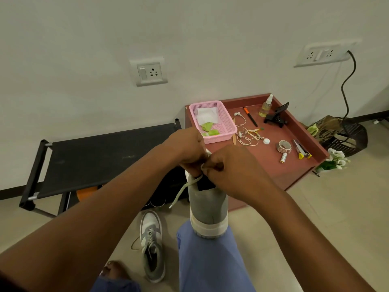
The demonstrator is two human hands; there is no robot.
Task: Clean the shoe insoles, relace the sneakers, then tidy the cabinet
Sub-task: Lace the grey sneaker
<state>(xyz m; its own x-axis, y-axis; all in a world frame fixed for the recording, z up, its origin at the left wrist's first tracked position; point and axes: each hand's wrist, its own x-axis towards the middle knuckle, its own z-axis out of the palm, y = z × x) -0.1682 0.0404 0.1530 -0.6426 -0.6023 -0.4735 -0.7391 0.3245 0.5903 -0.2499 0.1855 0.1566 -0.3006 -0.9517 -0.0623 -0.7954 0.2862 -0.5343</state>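
Shoe: grey and white sneaker (208, 209) standing heel-down on the person's knee (210, 249), in blue trousers, sole toward the camera.
Lace: pale lace (185, 187) comes out from between the 2 hands and hangs down the shoe's left side, its tip loose in the air.
Left hand: left hand (187, 148) sits at the top of the shoe, fingers curled down onto it and the lace; the exact grip is hidden.
Right hand: right hand (227, 169) touches the left, fingers curled, pinching the lace at the shoe's upper edge.
Second shoe: matching sneaker (152, 245) lies on the floor (315, 228), left of the knee, laced, with a lace end trailing to its left.
Cabinet: low red-brown cabinet (273, 173) stands against the wall behind the hands.
On cabinet: pink basket (226, 125) with white and green cloths, earphones (248, 135), pen (250, 116), spray bottle (266, 106), black clamp (276, 116), tape roll (284, 146), battery (283, 158).
Left side: black rack (94, 157) along the wall.
Right side: dark basket (347, 135) and white flowers (334, 159) beside the cabinet.
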